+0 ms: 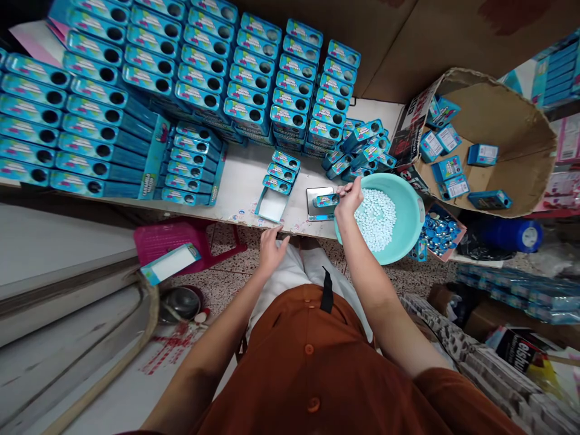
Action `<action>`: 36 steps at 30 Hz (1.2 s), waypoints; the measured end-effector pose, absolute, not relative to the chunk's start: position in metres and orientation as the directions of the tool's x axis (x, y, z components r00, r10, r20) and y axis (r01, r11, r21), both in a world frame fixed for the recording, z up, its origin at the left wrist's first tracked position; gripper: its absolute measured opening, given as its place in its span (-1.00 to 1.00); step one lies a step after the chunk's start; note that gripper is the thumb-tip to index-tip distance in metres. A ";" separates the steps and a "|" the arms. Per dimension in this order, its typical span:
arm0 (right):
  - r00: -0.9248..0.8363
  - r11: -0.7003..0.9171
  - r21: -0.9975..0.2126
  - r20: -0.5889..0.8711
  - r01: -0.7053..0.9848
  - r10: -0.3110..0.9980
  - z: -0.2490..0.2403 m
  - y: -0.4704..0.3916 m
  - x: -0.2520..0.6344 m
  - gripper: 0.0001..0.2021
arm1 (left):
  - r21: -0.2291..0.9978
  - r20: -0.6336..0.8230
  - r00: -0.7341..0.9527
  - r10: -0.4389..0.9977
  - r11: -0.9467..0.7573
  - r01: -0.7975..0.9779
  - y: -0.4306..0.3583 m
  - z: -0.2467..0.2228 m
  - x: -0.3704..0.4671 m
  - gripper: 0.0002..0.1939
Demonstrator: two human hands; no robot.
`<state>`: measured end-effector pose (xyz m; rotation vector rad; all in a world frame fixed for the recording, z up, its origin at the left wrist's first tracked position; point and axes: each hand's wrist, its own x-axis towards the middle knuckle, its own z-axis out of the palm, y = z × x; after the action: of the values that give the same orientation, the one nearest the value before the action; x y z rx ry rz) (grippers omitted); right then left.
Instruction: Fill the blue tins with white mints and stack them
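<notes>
- The person's left hand (272, 251) is at the front edge of the bench (235, 187), just below the shallow tray (272, 205); its thumb stands apart from the fingers, and nothing shows in its grasp.
- The right hand (351, 196) reaches over the left rim of the turquoise bowl (410, 223), with its fingers at the right end of a small blue tin (326, 200). The fingertips are partly hidden, so whether they are clamped on the tin cannot be told.
- That tin lies across the scale (313, 209), which sits near the bench's front edge, between the tray and the bowl.
- The bowl stands right of the scale and reaches past the front edge; small white pellets (376, 220) are heaped in its left part.
- The tray holds a short row of tins (280, 174) in its back part, while its front part shows bare white.
- Tall stacks of blue tins (247, 90) line the back of the bench and its left side.
- A loose pile of tins (367, 148) lies behind the bowl.
- Right of that pile, a large cardboard box (507, 133) holds scattered tins.
- A smaller box (453, 238) beside the bowl holds what appear to be blue and silver caps (437, 232).
- Left of the person, a pink stool (158, 238) bears another tray (170, 264).
</notes>
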<state>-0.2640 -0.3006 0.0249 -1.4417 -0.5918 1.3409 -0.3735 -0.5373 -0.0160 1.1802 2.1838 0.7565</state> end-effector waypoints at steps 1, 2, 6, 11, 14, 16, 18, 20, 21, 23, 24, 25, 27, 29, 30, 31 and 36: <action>0.262 -0.346 -0.894 -0.420 -0.283 0.869 0.026 -0.301 -0.265 -0.51 | 0.692 -0.192 -0.470 0.861 0.459 0.557 -0.537 -0.015 -0.373 -0.65; 0.270 -0.354 -0.891 -0.428 -0.283 0.863 0.027 -0.300 -0.266 -0.51 | 0.693 -0.192 -0.470 0.862 0.458 0.557 -0.537 -0.015 -0.373 -0.65; 0.271 -0.409 -0.865 -0.484 -0.290 0.832 0.035 -0.298 -0.263 -0.51 | 0.689 -0.190 -0.476 0.859 0.462 0.558 -0.538 -0.016 -0.374 -0.66; 0.258 -0.413 -0.829 -0.522 -0.377 0.813 0.044 -0.294 -0.246 -0.53 | 0.688 -0.186 -0.476 0.860 0.460 0.561 -0.539 -0.016 -0.376 -0.66; 0.272 -0.428 -0.813 -0.549 -0.395 0.790 0.044 -0.294 -0.236 -0.53 | 0.695 -0.187 -0.469 0.863 0.454 0.558 -0.539 -0.015 -0.376 -0.65; 0.280 -0.431 -0.811 -0.554 -0.396 0.784 0.043 -0.296 -0.232 -0.53 | 0.697 -0.192 -0.462 0.866 0.452 0.557 -0.537 -0.016 -0.376 -0.66; 0.277 -0.429 -0.808 -0.554 -0.403 0.785 0.042 -0.297 -0.230 -0.53 | 0.699 -0.191 -0.453 0.871 0.444 0.560 -0.535 -0.017 -0.375 -0.65; 0.270 -0.429 -0.801 -0.560 -0.418 0.783 0.041 -0.299 -0.231 -0.53 | 0.702 -0.181 -0.444 0.878 0.432 0.567 -0.534 -0.019 -0.375 -0.65; 0.262 -0.434 -0.795 -0.566 -0.424 0.782 0.041 -0.300 -0.232 -0.54 | 0.703 -0.175 -0.440 0.881 0.425 0.570 -0.533 -0.021 -0.375 -0.65; 0.242 -0.448 -0.783 -0.579 -0.433 0.778 0.041 -0.300 -0.234 -0.55 | 0.704 -0.165 -0.437 0.884 0.416 0.575 -0.533 -0.021 -0.375 -0.65; 0.232 -0.455 -0.776 -0.586 -0.436 0.777 0.042 -0.300 -0.236 -0.56 | 0.703 -0.163 -0.437 0.885 0.415 0.577 -0.533 -0.021 -0.375 -0.66; 0.225 -0.464 -0.770 -0.594 -0.439 0.772 0.043 -0.300 -0.237 -0.56 | 0.700 -0.162 -0.437 0.885 0.415 0.581 -0.532 -0.019 -0.375 -0.66; 0.220 -0.475 -0.760 -0.606 -0.444 0.764 0.045 -0.299 -0.238 -0.56 | 0.694 -0.154 -0.430 0.890 0.407 0.594 -0.527 -0.012 -0.373 -0.66; 0.223 -0.477 -0.759 -0.609 -0.443 0.761 0.046 -0.299 -0.237 -0.56 | 0.694 -0.131 -0.400 0.907 0.372 0.616 -0.513 0.000 -0.367 -0.65; 0.228 -0.477 -0.763 -0.607 -0.436 0.761 0.046 -0.300 -0.234 -0.56 | 0.696 -0.112 -0.372 0.921 0.340 0.633 -0.501 0.006 -0.363 -0.63; 0.236 -0.476 -0.768 -0.604 -0.428 0.762 0.046 -0.301 -0.231 -0.56 | 0.696 -0.091 -0.338 0.937 0.303 0.651 -0.488 0.012 -0.357 -0.60; 0.273 -0.499 -0.781 -0.608 -0.375 0.745 0.046 -0.318 -0.197 -0.59 | 0.610 -0.019 -0.154 0.988 0.133 0.781 -0.403 0.024 -0.326 -0.34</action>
<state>-0.1971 -0.3183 0.0464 -1.5579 -0.3538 1.4283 -0.3258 -0.4026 0.0241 1.7002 1.9979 0.6620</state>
